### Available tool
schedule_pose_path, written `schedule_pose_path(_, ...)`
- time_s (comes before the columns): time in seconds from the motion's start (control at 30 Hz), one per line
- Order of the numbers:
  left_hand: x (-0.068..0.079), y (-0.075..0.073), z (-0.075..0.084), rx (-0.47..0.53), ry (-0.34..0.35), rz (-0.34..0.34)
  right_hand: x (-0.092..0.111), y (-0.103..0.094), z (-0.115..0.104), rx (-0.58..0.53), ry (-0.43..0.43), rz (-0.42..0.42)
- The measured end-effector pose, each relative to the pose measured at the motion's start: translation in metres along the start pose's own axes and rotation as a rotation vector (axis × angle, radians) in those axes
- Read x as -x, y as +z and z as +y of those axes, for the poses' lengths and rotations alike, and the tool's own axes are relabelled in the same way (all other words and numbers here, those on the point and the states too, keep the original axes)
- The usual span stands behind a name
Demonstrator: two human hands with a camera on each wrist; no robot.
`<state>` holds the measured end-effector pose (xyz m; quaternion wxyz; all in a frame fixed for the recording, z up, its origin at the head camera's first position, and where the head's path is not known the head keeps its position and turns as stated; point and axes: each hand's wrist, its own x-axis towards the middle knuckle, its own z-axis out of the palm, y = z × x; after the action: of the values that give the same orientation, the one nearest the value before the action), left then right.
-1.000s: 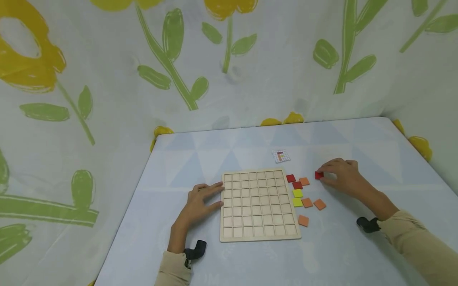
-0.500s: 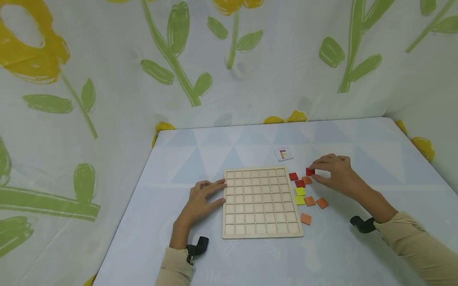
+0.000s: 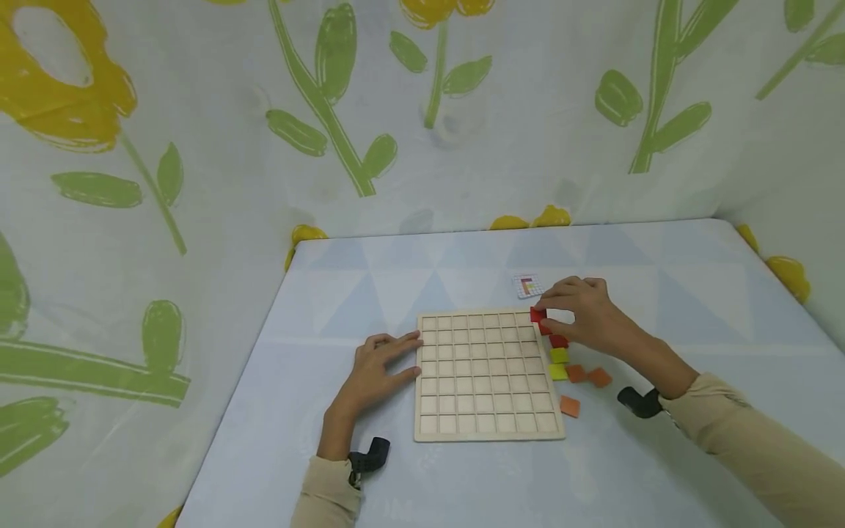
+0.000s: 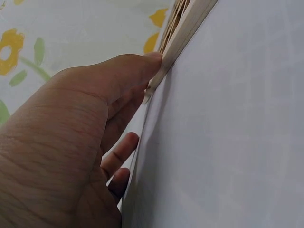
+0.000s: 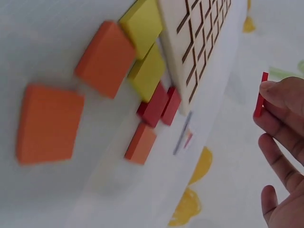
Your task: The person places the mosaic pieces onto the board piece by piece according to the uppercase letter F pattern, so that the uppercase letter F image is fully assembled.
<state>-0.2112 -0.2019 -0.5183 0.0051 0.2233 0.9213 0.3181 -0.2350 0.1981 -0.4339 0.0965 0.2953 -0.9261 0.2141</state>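
Observation:
Between thumb and fingertips my right hand (image 3: 587,312) pinches a red square tile (image 5: 260,97), held up at the far right corner of the wooden grid board (image 3: 488,378). My left hand (image 3: 372,374) rests at the board's left side, its thumb and fingertips touching the edge, as the left wrist view shows closely. Along the board's right side lie two more red tiles (image 5: 156,107), two yellow tiles (image 3: 558,356) and several orange tiles (image 3: 599,378). One orange tile (image 5: 141,144) is hidden behind my right hand in the head view. The visible grid squares hold no tiles.
Behind the board's far right corner lies a small card (image 3: 527,284) printed with a coloured grid pattern. The table (image 3: 264,411) has a pale blue triangle print. A flower-patterned cloth (image 3: 218,110) hangs behind it.
My right hand has carried the red tile leftward, from beyond the loose tiles to the board's far right corner. My left hand has stayed at the board's left edge.

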Motion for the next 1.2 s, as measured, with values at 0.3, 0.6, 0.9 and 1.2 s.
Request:
schedule_pose_path(0.3,-0.001,-0.001,0.002,0.001,-0.015,-0.003,-0.019,0.021,-0.014,-0.016,-0.152,0.072)
schedule_pose_path(0.6,-0.003,-0.002,0.0,-0.008,-0.008,-0.017,-0.037,0.036,-0.031,-0.011,-0.165,0.041)
schedule_pose_path(0.9,-0.002,-0.002,0.001,-0.03,0.007,-0.006,-0.049,0.05,-0.045,-0.023,-0.174,0.009)
schedule_pose_path(1.2,0.0,-0.005,0.005,-0.025,0.002,-0.004,-0.058,0.067,-0.056,0.006,-0.125,-0.061)
